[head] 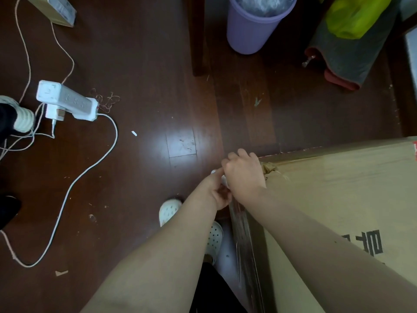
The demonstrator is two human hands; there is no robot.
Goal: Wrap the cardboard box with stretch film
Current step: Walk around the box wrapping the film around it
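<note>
1. Far left: power strip (67,102) and its white cable (90,168) lie on the dark wood floor (158,86), well apart from the work. Not in play.
2. Centre: left hand (216,190) is at the box's far-left corner, fingers curled closed on something small and white; looks like the film's end or roll core, but too hidden to say which.
3. Just right of it, touching: right hand (244,175) is cupped over the same spot, fingers bent down. Whether it actually clamps the film, cannot tell.
4. Stretch film (244,245): a clear, creased band runs from the hands back toward the near edge, along the box's left side.
5. Right: cardboard box (349,199) sits on the floor, filling the near-right; its top face looks bare and the corner by the hands is torn.
6. Step, my read: carrying the film round the far-left corner, early in the wrap.
7. Next move needs: tension held on the band, film pulled across the far side without snagging on the torn corner. Purple bin (255,23) stands far off, clear of the path.
</note>
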